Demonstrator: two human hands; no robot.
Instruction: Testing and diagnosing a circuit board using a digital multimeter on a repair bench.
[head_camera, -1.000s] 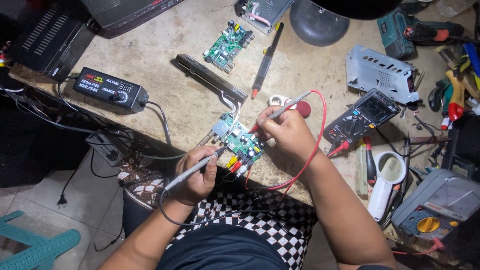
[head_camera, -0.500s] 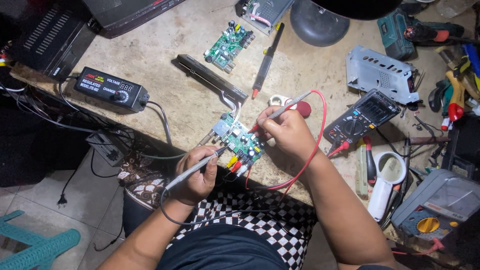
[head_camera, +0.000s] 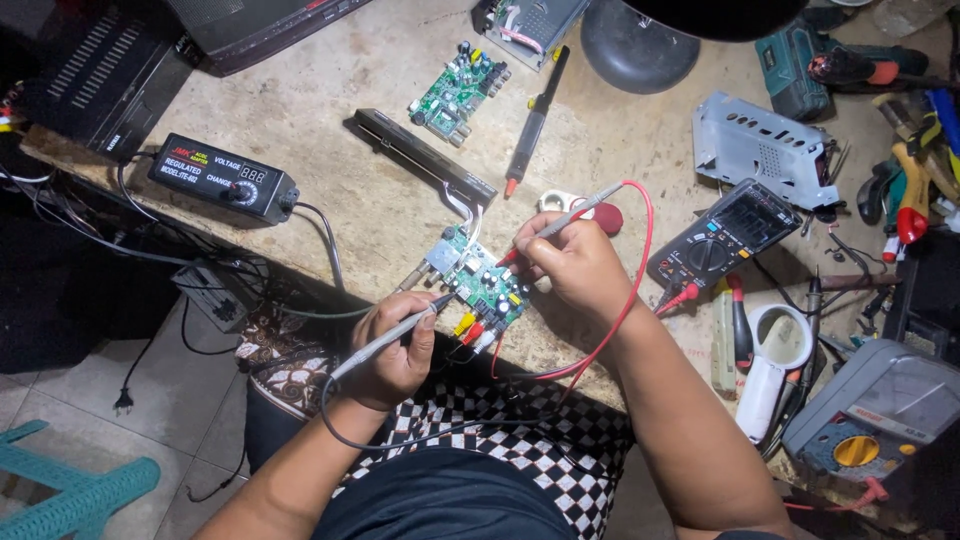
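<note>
A small green circuit board (head_camera: 480, 285) lies at the near edge of the workbench (head_camera: 330, 190). My left hand (head_camera: 395, 350) grips a grey test probe (head_camera: 395, 330) whose tip touches the board's left side. My right hand (head_camera: 575, 265) holds a second probe (head_camera: 560, 225) with a red lead (head_camera: 630, 290), its tip on the board's right side. The red lead runs to a black multimeter (head_camera: 722, 236) lying to the right.
A second green board (head_camera: 458, 93) and a soldering iron (head_camera: 530, 130) lie farther back. A black power adapter (head_camera: 222, 177) sits at the left. A metal chassis (head_camera: 762, 150), a white magnifier (head_camera: 775, 365), pliers (head_camera: 905, 190) and a grey meter (head_camera: 870, 415) crowd the right.
</note>
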